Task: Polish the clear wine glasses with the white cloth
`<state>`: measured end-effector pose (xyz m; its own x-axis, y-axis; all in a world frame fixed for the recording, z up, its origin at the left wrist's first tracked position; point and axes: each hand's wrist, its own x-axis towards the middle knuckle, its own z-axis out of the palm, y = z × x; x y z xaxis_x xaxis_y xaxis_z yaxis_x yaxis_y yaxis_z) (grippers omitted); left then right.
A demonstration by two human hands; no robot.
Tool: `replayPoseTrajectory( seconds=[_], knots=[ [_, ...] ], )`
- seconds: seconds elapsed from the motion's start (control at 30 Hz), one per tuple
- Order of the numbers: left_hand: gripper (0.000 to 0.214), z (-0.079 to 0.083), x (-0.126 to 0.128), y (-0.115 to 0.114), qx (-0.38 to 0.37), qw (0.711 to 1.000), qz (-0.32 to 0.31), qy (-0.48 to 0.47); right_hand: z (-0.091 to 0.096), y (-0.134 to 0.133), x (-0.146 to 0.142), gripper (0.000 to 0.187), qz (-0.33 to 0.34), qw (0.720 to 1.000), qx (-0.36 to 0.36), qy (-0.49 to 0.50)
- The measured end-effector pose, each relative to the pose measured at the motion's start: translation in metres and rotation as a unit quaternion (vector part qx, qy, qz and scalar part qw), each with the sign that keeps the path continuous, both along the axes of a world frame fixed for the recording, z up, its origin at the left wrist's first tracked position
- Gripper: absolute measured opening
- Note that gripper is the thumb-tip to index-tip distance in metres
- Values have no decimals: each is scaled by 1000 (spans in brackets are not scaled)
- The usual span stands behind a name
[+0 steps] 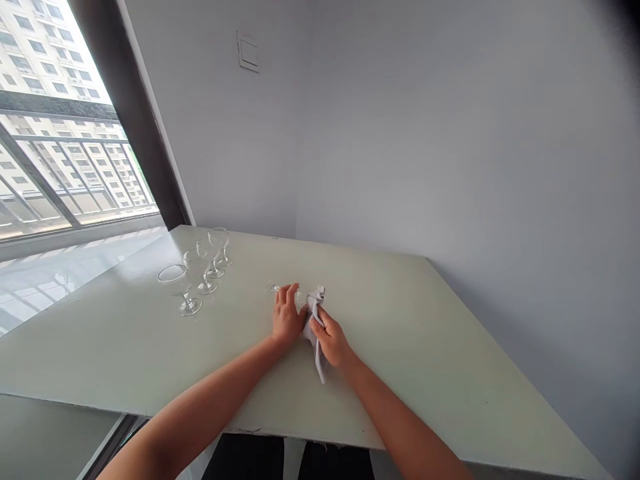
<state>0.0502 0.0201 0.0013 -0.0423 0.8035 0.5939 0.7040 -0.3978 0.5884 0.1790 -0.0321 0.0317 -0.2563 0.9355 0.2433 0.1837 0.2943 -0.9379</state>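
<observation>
My left hand [287,317] is wrapped round a clear stemmed glass [273,287] tipped on its side, its foot pointing left. Most of that glass is hidden behind my fingers. In my right hand [333,339] is a white cloth [315,307], bunched at the glass's rim end, with a corner hanging down toward me. Whether some of the cloth is tucked inside the bowl, I cannot tell. Both hands are close together above the pale table [400,347].
Several clear stemmed glasses stand upright in a row on the left of the table, the nearest glass [190,305] closest to me. Grey walls [400,133] rise behind and to the right. A light switch [248,53] and a window [65,133] are beyond.
</observation>
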Motion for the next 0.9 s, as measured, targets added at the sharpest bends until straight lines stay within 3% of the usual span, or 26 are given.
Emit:
replayPoseTrajectory(
  seconds=[0.1,0.27,0.33,0.47,0.53,0.7,0.8,0.9],
  knots=[
    [52,-1,-1,-1,29,999,-10,42,6,1,7,48,44,992,-80,85],
    [55,-5,3,-4,57,994,-54,75,14,-1,14,52,105,938,-243,226],
    [56,-5,4,-5,58,993,-60,83,12,-1,13,52,97,934,-248,237],
    [51,-2,4,-5,48,989,-66,124,1,3,5,37,3,971,-139,195],
    [52,2,2,-5,45,984,-76,154,-5,7,4,28,-45,974,-122,186],
    [51,14,-4,-4,87,965,-122,214,-2,15,20,29,-103,934,-222,260],
    [45,20,-4,-2,112,953,-168,224,6,15,30,35,-78,909,-271,307],
    [41,26,-4,-2,107,952,-176,227,12,12,34,35,-45,914,-267,302]
  ],
)
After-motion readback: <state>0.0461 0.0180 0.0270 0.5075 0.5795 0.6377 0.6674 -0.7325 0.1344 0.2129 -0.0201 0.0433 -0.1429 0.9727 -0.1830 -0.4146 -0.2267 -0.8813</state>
